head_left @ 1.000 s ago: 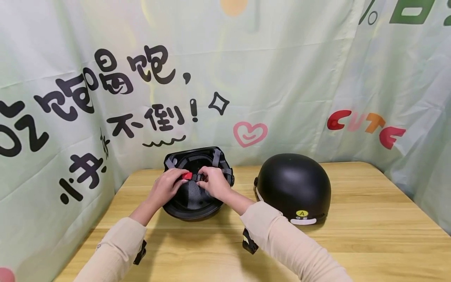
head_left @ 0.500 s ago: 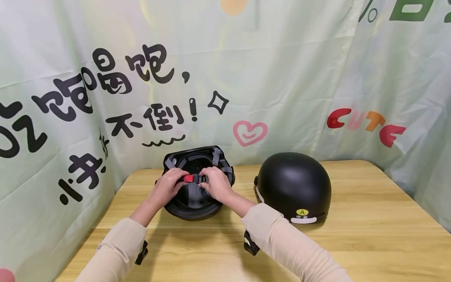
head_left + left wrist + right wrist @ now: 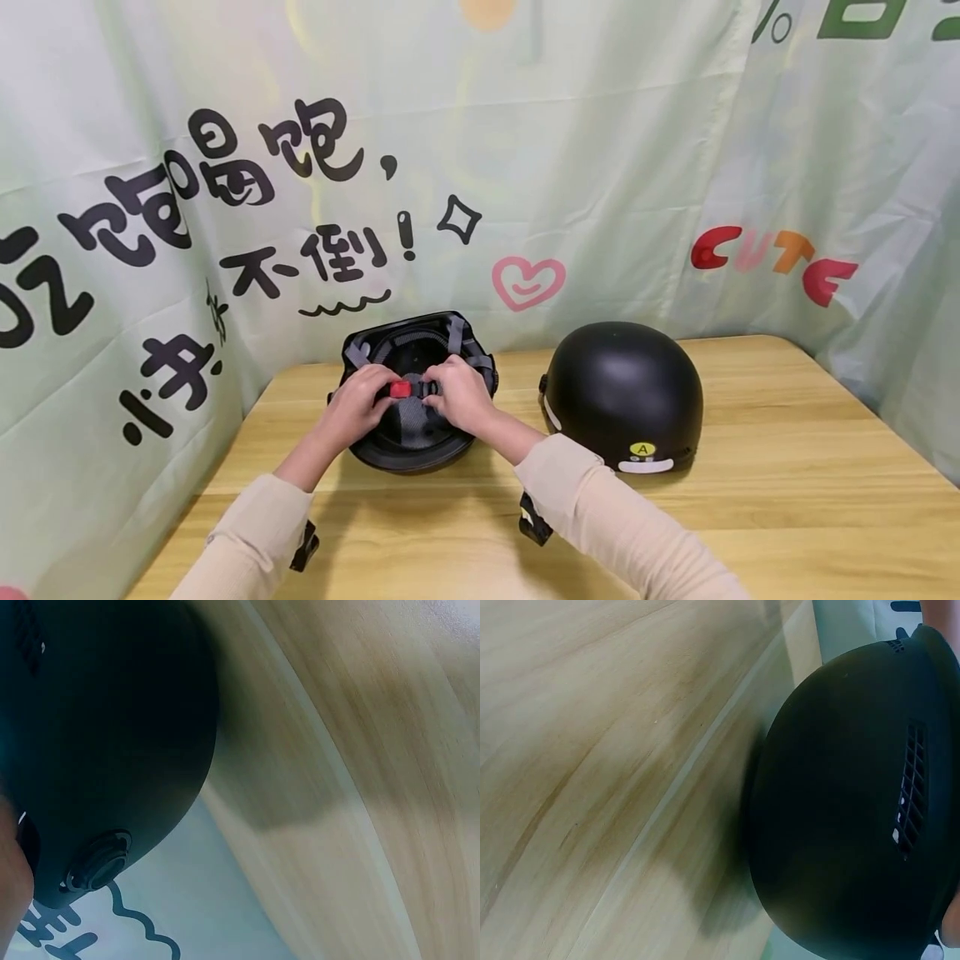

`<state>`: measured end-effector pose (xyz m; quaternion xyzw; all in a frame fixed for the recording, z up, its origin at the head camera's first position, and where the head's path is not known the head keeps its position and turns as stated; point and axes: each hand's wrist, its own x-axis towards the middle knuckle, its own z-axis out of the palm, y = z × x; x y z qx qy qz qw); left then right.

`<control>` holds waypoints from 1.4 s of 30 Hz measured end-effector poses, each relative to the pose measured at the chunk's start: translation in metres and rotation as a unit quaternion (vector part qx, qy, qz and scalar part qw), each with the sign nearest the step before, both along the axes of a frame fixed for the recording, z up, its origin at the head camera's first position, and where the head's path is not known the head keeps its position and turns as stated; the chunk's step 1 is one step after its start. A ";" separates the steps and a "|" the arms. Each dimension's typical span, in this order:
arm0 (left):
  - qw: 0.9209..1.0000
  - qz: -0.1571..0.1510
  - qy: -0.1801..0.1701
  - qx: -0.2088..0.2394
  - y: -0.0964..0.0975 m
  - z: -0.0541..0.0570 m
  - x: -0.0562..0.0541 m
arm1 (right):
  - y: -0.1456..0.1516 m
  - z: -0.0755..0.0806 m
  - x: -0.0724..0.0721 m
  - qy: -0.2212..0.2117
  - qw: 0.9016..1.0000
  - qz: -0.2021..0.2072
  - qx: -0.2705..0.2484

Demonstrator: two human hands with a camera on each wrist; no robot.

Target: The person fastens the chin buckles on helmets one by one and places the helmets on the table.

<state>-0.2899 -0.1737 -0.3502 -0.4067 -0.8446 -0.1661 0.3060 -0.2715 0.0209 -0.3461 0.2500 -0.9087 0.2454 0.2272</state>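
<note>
A black helmet (image 3: 412, 446) lies upside down on the table in the head view, its padded inside and grey straps (image 3: 455, 333) showing. Over its opening, my left hand (image 3: 358, 404) pinches the red part of the chin strap buckle (image 3: 401, 389). My right hand (image 3: 461, 396) pinches the black part of the strap at the buckle's other side. Red and black parts sit joined end to end between the two hands. Both wrist views show mainly the outer shell, a dark shell (image 3: 127, 727) with a round side knob (image 3: 101, 862) in the left one and a vent grille (image 3: 911, 791) in the right one.
A second black helmet (image 3: 622, 392) stands dome up to the right, bearing a yellow sticker marked A (image 3: 642, 449). Both stand on a wooden table (image 3: 765, 467). A printed curtain (image 3: 600, 167) hangs close behind the table and along its left side.
Both hands keep their pinch on the strap. The buckle has come slightly lower over the helmet's opening, and more of its black part shows between the fingers. The view has shifted slightly.
</note>
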 end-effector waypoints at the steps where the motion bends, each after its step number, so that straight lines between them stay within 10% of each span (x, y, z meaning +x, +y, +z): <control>1: 1.000 -0.001 0.001 0.000 0.000 0.000 0.000 | 0.000 0.000 0.000 0.004 1.000 -0.001 0.006; 21: 0.999 0.013 -0.012 -0.029 0.011 0.003 0.004 | 0.000 0.002 0.006 0.059 0.997 0.004 0.047; 42: 0.995 0.048 0.088 0.003 0.003 -0.006 0.004 | -0.002 0.005 0.008 -0.023 1.000 -0.008 -0.015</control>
